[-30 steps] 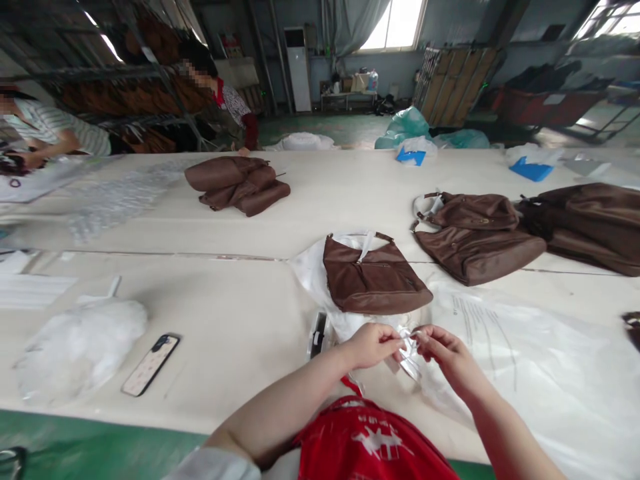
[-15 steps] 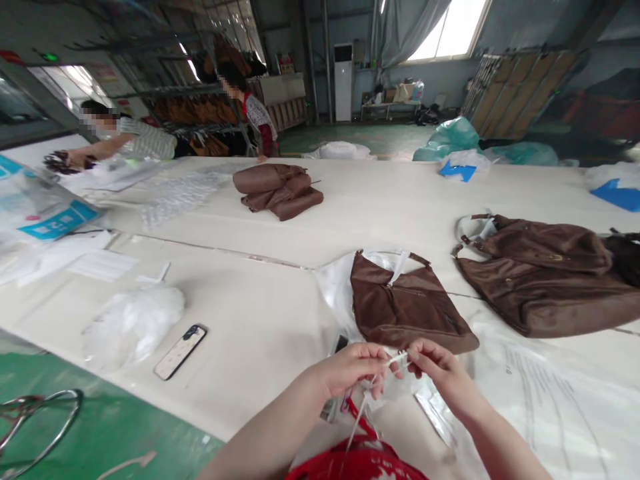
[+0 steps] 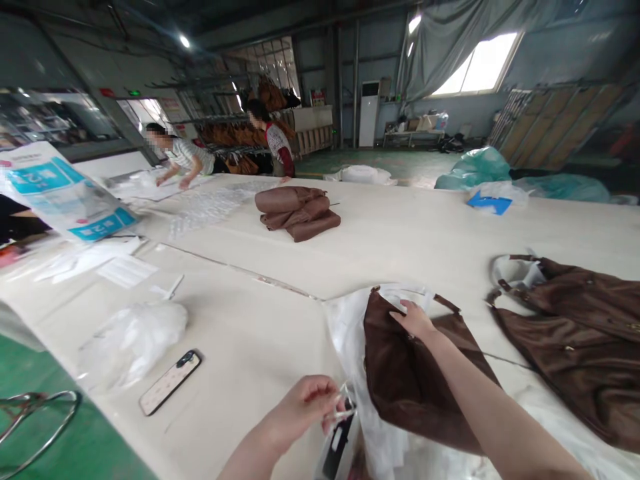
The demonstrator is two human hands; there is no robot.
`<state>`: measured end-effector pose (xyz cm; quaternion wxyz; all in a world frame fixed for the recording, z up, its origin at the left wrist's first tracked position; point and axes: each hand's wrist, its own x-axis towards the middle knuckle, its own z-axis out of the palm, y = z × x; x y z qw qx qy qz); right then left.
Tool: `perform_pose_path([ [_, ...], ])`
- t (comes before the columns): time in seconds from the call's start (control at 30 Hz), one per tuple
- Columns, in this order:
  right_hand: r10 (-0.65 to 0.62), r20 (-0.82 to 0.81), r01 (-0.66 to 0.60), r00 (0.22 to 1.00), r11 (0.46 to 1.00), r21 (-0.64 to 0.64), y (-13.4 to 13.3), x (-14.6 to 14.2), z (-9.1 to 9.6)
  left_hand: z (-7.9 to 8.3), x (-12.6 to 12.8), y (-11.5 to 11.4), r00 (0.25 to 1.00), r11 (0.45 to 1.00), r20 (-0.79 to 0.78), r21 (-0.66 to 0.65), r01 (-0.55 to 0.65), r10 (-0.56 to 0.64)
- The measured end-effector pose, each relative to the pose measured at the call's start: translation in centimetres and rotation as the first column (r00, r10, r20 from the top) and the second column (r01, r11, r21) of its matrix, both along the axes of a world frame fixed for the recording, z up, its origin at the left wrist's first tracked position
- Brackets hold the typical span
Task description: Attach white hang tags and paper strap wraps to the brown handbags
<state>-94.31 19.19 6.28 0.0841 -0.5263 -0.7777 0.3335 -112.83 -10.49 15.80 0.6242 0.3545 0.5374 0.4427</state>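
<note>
A brown handbag (image 3: 400, 373) lies on a white plastic sheet (image 3: 350, 333) on the big white table (image 3: 280, 313) right in front of me. My right hand (image 3: 414, 319) reaches forward and rests on the bag's upper part near its strap, fingers bent onto the leather. My left hand (image 3: 305, 408) is low at the table's near edge, its fingers pinched on a small clear plastic strip (image 3: 344, 408). A small clear packet with a black label (image 3: 337, 443) lies just below that hand.
A phone (image 3: 170, 381) and a crumpled clear bag (image 3: 133, 343) lie to the left. More brown bags sit at the right (image 3: 575, 340) and mid-table (image 3: 297, 212). Two people work at the far left end, near a blue-and-white package (image 3: 65, 200). A metal ring (image 3: 37, 423) stands on the green floor.
My hands have parted: the right one left the plastic strip and moved forward onto the brown handbag. The left one kept the strip. My view swung left and upward.
</note>
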Motion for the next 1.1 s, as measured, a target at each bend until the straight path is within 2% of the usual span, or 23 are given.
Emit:
perform_pose_path([
  [0.07,0.004,0.036,-0.003,0.999,1.000,-0.021,1.1,-0.7,-0.9,0.0,-0.4,0.2,0.998,0.999,-0.048,-0.019,-0.029,0.028],
  [0.17,0.050,0.051,-0.046,0.997,0.996,-0.073,0.6,-0.3,-1.0,-0.1,-0.7,0.5,0.990,0.996,-0.124,-0.046,-0.070,0.064],
  [0.23,0.080,0.031,-0.077,0.996,0.993,-0.088,-0.8,1.1,0.1,-0.2,-0.9,0.7,0.981,0.992,-0.167,-0.064,-0.106,0.093],
  [0.33,0.182,-0.158,-0.205,0.970,0.968,-0.143,-4.1,4.6,3.1,-0.5,-1.0,1.3,0.974,0.988,-0.199,-0.083,-0.131,0.112],
  [0.4,0.279,-0.282,-0.338,0.918,0.922,-0.188,-6.8,6.9,5.0,-0.8,-1.0,1.9,0.974,0.989,-0.202,-0.078,-0.122,0.104],
  [0.47,0.357,-0.300,-0.429,0.885,0.875,-0.225,-9.7,8.3,6.0,-1.4,-0.9,2.5,0.981,0.993,-0.168,-0.064,-0.103,0.091],
  [0.53,0.395,-0.248,-0.450,0.885,0.862,-0.232,-12.5,8.6,5.7,-2.3,-0.9,3.0,0.993,0.995,-0.095,-0.069,-0.078,0.071],
  [0.63,0.406,-0.161,-0.430,0.899,0.888,-0.160,-15.6,7.5,4.1,-4.1,-1.0,3.5,1.000,0.991,-0.008,-0.134,-0.021,0.020],
  [0.8,0.445,-0.164,-0.453,0.880,0.891,-0.014,-17.2,6.0,2.0,-6.0,-2.0,3.7,0.998,0.981,-0.007,-0.184,0.053,-0.055],
  [1.1,0.486,-0.148,-0.493,0.861,0.870,-0.018,-17.1,5.9,1.8,-5.2,-2.1,5.6,0.986,0.975,-0.017,-0.155,0.162,-0.166],
])
